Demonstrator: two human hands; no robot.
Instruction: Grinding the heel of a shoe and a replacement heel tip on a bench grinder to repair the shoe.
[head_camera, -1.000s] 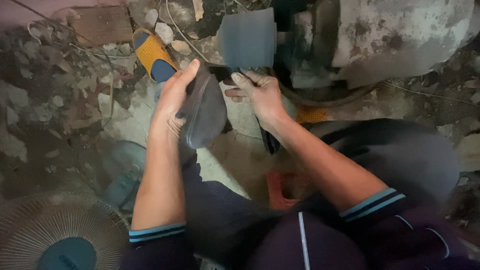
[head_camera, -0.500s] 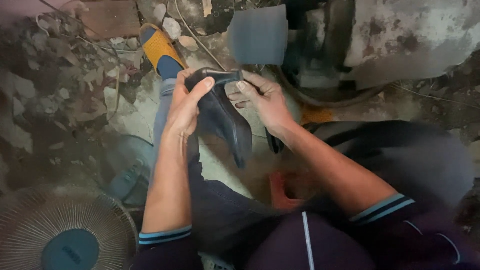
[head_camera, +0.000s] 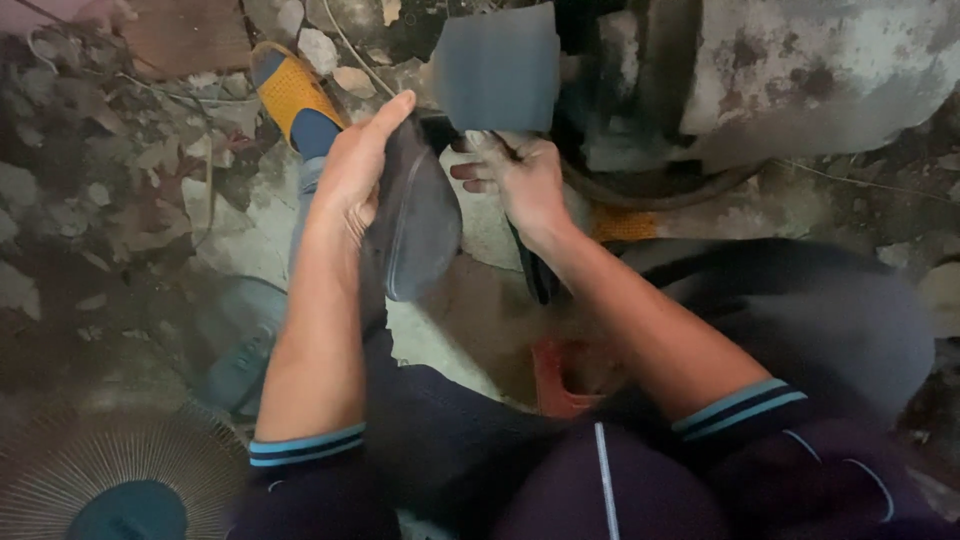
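Dark grey rubber shoe sole (head_camera: 420, 215) held up between both hands.
Left hand (head_camera: 355, 170) clasps its upper edge; right hand (head_camera: 520, 180) curls closed around something dark just beside it, above the rubble-strewn floor (head_camera: 110, 200).

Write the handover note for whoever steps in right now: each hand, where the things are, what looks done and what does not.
Left hand: flat against the dark shoe sole, holding it up on edge above the lap.
Right hand: gripping the sole's far end, fingers curled; what else it holds, if anything, is hidden.
Nearby: grey abrasive sheet just beyond the hands, an orange sandal on the foot at upper left, a red container on the ground between the knees, a fan grille at lower left.
Done: sole is picked up and held by both hands.
Left: the pictures do not show how far the sole's surface has been worked.
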